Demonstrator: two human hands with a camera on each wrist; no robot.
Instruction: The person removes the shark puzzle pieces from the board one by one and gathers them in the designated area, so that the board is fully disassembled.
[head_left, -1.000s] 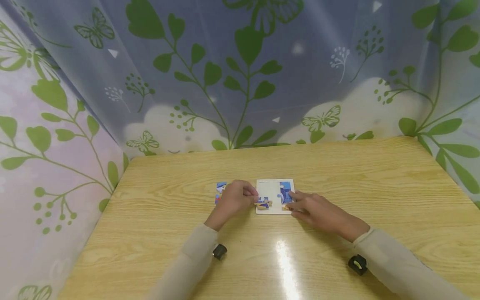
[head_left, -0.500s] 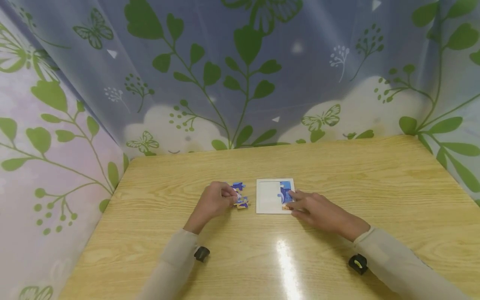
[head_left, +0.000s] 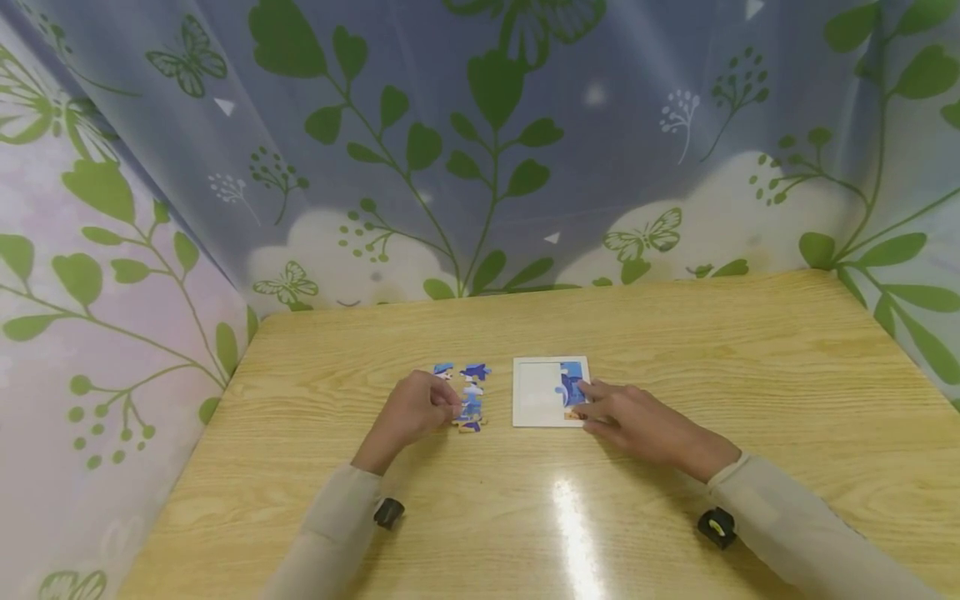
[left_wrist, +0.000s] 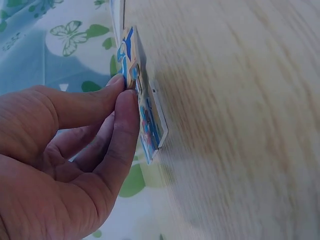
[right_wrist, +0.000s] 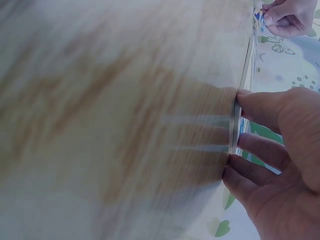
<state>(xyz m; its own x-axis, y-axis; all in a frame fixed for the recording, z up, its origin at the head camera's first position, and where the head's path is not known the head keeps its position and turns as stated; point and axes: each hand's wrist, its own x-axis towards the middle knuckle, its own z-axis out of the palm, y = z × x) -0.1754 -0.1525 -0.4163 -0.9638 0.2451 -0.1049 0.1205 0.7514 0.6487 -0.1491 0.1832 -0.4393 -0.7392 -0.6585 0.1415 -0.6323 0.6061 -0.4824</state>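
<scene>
In the head view, my left hand (head_left: 411,410) is over a small cluster of jigsaw pieces (head_left: 471,404) left of the puzzle tray. Thumb and index finger pinch a blue and tan jigsaw piece (left_wrist: 128,56) in the left wrist view, tilted up from the table. The white-rimmed puzzle tray (head_left: 538,392) lies flat, its left part bare and blue pieces (head_left: 572,385) set along its right side. My right hand (head_left: 637,419) rests on the tray's right side, fingers extended over the edge and partly covering those pieces. In the right wrist view its fingertips (right_wrist: 242,100) touch the tray's edge.
Two more loose jigsaw pieces, one dark blue (head_left: 476,372) and one blue and white (head_left: 443,370), lie beyond the left hand. The wooden table (head_left: 337,358) reaches a patterned curtain (head_left: 420,208) at its back and sides.
My left hand has moved left from the tray, taking the jigsaw pieces that overlapped its lower left out onto the table beside the others. My right hand has stayed on the tray.
</scene>
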